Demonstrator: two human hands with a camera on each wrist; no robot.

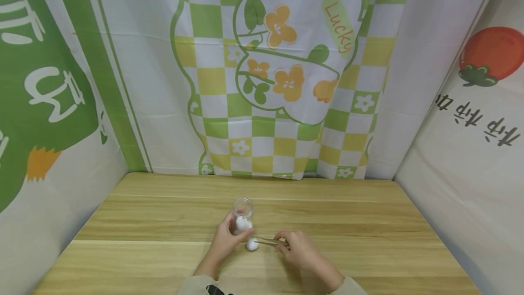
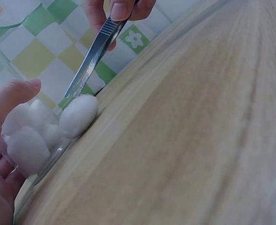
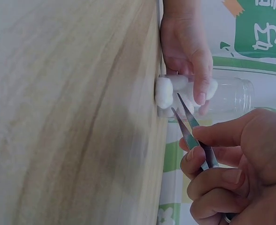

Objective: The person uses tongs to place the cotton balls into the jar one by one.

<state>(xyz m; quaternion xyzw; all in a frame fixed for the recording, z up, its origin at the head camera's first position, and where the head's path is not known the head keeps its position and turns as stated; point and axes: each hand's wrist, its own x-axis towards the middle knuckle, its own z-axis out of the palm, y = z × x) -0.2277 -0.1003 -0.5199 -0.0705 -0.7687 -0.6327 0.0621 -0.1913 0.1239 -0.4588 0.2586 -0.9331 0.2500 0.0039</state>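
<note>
A clear jar [image 1: 243,208] with several white cotton balls [image 2: 27,145] inside stands upright on the table. My left hand [image 1: 226,238] grips it low on its side, thumb across the front. One loose cotton ball [image 1: 252,244] lies on the wood beside the jar's base. Metal tweezers [image 3: 190,131] are pinched in my right hand [image 1: 300,250]. In the head view their tips reach the loose ball; in the right wrist view the two tips stand slightly apart. Whether they press on the ball I cannot tell.
The wooden table [image 1: 163,213] runs back to a checked green and yellow curtain [image 1: 262,140]. Printed cloth walls [image 1: 462,172] close in the left and right sides.
</note>
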